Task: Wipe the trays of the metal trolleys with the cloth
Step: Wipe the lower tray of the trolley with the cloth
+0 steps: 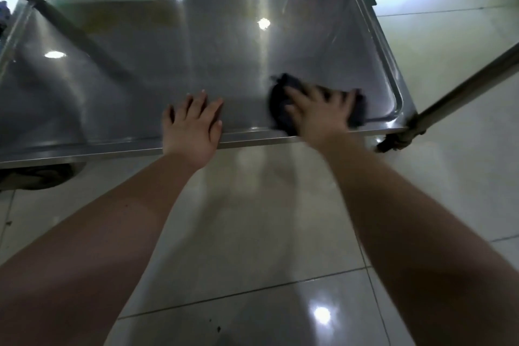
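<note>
So this is the bottom tray [168,64] of the trolley, and the wipe is happening at its near right corner. The right hand [320,112] lies flat on top of the dark cloth [276,101], fingers spread and pressing down rather than bunching it. It's motion-blurred, so take the finger detail loosely. The left hand [193,123] is spread too, palm down on the tray's near rim and holding nothing. I'd guess it's there for bracing.

To do this bit well, I'd say keep the palm flat and run long overlapping passes toward the far edge. Then push the cloth right into the rounded corners and the raised lip, since that's where grime tends to sit. That braced hand also helps, because the trolley is on wheels [393,143] and could roll on the glossy tiled floor [252,219].

The tray itself is shiny steel with a shallow raised lip, and it's catching reflections of the ceiling lights. The cloth is dark, crumpled and mostly hidden under the hand, poking out on both sides.
</note>
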### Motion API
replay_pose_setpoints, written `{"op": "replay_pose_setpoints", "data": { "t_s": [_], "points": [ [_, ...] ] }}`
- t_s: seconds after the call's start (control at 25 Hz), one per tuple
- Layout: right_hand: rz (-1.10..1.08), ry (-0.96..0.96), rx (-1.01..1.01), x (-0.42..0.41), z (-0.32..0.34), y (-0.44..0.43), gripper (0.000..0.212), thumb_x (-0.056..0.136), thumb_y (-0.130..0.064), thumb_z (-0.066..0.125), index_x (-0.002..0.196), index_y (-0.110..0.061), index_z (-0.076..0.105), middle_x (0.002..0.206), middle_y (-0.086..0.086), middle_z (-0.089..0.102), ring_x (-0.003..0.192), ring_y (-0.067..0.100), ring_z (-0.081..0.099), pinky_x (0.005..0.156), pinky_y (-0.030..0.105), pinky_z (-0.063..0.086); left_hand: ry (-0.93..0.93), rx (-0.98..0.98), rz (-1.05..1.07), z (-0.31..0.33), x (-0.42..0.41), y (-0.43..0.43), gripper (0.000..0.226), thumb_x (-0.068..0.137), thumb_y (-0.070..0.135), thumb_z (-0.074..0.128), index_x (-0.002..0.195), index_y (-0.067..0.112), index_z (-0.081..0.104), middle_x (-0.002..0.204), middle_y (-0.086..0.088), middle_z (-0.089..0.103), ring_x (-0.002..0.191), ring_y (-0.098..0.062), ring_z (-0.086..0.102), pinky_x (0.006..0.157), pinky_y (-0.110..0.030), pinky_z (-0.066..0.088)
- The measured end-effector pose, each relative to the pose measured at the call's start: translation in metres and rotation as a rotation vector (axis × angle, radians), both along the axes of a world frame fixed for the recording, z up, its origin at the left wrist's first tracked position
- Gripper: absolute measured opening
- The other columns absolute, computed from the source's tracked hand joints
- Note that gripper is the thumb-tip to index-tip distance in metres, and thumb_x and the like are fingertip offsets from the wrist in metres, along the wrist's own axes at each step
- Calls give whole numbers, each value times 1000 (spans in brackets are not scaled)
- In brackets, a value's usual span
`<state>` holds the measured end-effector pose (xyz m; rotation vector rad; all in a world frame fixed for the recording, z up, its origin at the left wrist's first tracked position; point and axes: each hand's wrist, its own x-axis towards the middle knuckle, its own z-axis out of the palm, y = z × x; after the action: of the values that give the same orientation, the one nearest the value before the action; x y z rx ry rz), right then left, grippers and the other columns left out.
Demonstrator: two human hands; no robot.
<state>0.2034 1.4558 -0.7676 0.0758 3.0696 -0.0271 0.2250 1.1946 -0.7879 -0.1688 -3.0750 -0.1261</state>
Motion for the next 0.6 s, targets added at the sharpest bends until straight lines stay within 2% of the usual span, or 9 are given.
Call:
{"op": "replay_pose_setpoints", "data": {
  "t_s": [0.12, 0.24, 0.36, 0.44, 0.52, 0.6],
  "points": [
    [278, -56, -48, 12, 2, -84, 49, 98, -60, 18, 147, -54, 18, 161, -9, 18, 140, 46, 14, 107, 68, -15, 30, 58, -2, 1, 3, -6, 60, 91, 43, 28, 147, 23, 39, 157, -3, 33, 144, -27, 26, 114, -53, 16],
    [347, -41, -65, 10, 5, -62, 48, 98, -60, 20, 146, -55, 21, 159, -11, 20, 139, 42, 19, 111, 64, -10, 58, 90, -1, 0, 5, -10, 61, 92, 48, 24, 147, 25, 40, 156, 1, 35, 145, -24, 27, 115, -52, 17],
    [113, 9, 13, -1, 4, 42, 47, 98, -61, 24, 145, -56, 22, 157, -11, 26, 134, 40, 30, 112, 63, 7, 52, 92, -5, -1, 3, -11, 58, 94, 51, 26, 146, 31, 40, 157, 2, 34, 145, -24, 26, 115, -51, 15],
    [-79, -20, 22, -1, 6, 106, 48, 98, -59, 24, 146, -53, 23, 156, -8, 28, 134, 41, 31, 113, 61, 9, 43, 80, -13, -2, 2, -10, 57, 95, 50, 26, 146, 30, 39, 157, 2, 33, 145, -25, 25, 115, -52, 15],
    [-181, -26, 20, 3, 5, 121, 49, 98, -58, 24, 146, -49, 25, 155, -6, 29, 135, 42, 29, 114, 59, 5, 27, 67, -14, -3, 2, -7, 52, 99, 47, 29, 147, 30, 37, 158, 1, 32, 146, -25, 24, 115, -54, 14],
    [-209, 15, -16, 5, 4, 86, 48, 99, -56, 24, 147, -48, 26, 157, -4, 28, 136, 43, 26, 115, 59, 2, 18, 61, -11, -2, 2, -6, 49, 101, 42, 37, 148, 29, 36, 158, 1, 30, 146, -25, 22, 115, -53, 13]
  ]
}}
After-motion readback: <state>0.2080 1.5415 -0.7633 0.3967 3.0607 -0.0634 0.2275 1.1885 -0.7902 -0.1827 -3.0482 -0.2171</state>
